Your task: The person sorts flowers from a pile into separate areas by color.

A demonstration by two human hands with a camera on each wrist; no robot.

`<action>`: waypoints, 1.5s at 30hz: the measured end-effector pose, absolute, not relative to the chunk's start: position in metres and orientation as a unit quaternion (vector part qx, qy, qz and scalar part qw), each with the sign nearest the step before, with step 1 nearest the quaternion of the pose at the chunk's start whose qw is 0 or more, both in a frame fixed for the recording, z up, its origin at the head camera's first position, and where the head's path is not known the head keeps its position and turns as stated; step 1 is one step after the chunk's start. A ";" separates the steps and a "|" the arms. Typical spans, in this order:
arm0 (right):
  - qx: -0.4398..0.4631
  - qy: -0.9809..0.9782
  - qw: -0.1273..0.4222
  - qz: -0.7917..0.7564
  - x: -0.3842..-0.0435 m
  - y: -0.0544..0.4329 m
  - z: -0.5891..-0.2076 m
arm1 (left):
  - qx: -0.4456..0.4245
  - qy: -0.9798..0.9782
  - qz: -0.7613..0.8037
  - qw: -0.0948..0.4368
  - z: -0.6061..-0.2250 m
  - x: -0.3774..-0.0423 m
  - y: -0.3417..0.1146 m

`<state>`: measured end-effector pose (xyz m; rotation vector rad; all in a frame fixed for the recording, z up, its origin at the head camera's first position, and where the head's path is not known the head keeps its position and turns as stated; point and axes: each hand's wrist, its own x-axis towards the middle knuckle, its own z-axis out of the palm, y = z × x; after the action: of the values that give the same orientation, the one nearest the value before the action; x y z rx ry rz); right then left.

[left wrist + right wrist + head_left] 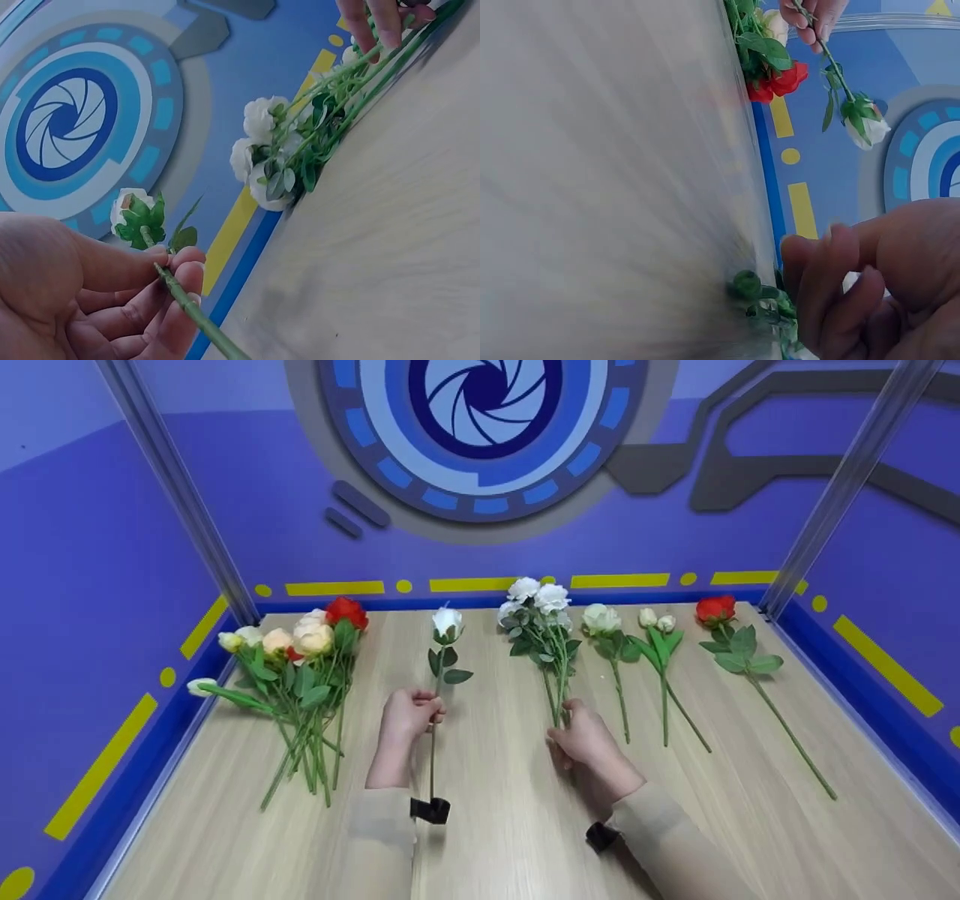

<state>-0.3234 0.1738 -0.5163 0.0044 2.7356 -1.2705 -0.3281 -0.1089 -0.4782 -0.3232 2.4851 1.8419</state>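
Observation:
My left hand (409, 716) pinches the stem of a single white rose (448, 624) between thumb and fingers. The left wrist view shows the rose (137, 216) held up, its stem running down past the fingers. At centre right, my right hand (589, 741) grips the lower stems of a bunch of white flowers (544, 601), whose heads point to the back wall. Seen from the left wrist, the bunch (274, 154) lies low along the table under the right fingers (382, 22). In the right wrist view the curled hand (862, 292) hides most of that bunch.
A pile of mixed flowers (311, 641), peach, red and cream, lies at the left of the table (495, 817). To the right are a cream rose (602, 619), white tulips (660, 641) and a red rose (716, 609). Blue-purple panels enclose the back and sides.

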 end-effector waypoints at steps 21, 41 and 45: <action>-0.176 0.806 0.120 -0.553 -0.294 0.130 -0.505 | -0.004 0.725 0.688 0.036 -0.479 -0.322 -0.056; -0.014 0.861 -0.020 -0.509 -0.321 0.165 -0.507 | -0.082 0.726 0.677 -0.093 -0.471 -0.327 -0.106; 0.018 0.888 -0.024 -0.459 -0.328 0.177 -0.510 | -0.098 0.716 0.685 -0.090 -0.470 -0.328 -0.120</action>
<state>-0.3281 0.1765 -0.5096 0.0579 2.8342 -1.4641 -0.3281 -0.1205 -0.4696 -0.3254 2.3893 2.2857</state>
